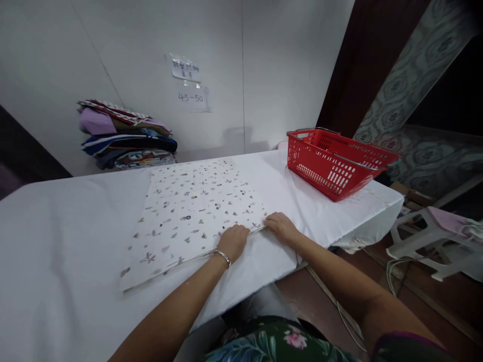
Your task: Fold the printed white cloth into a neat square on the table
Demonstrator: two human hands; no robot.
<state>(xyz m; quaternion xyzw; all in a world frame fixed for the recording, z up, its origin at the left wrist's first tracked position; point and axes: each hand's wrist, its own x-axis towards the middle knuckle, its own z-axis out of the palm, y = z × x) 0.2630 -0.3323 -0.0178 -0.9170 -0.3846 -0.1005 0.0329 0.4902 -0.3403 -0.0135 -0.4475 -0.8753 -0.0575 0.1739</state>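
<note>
A folded white cloth (pixel 199 203) with a small printed pattern of plants and other motifs lies flat on the table, its layered edge facing me. My left hand (pixel 234 242), with a silver bracelet at the wrist, is closed over that near edge, right of its middle. At the near right corner, my right hand (pixel 281 228) pinches the same edge, a short gap from the left. The thumbs and the undersides of the fingers are hidden.
A white-covered table (pixel 90 226) spans the view. A red plastic basket (pixel 335 163) stands at its right end. At the back left is a stack of folded fabrics (pixel 128 138). Paper signs (pixel 192 98) hang on the wall. A white stool (pixel 426 236) stands on the floor at right.
</note>
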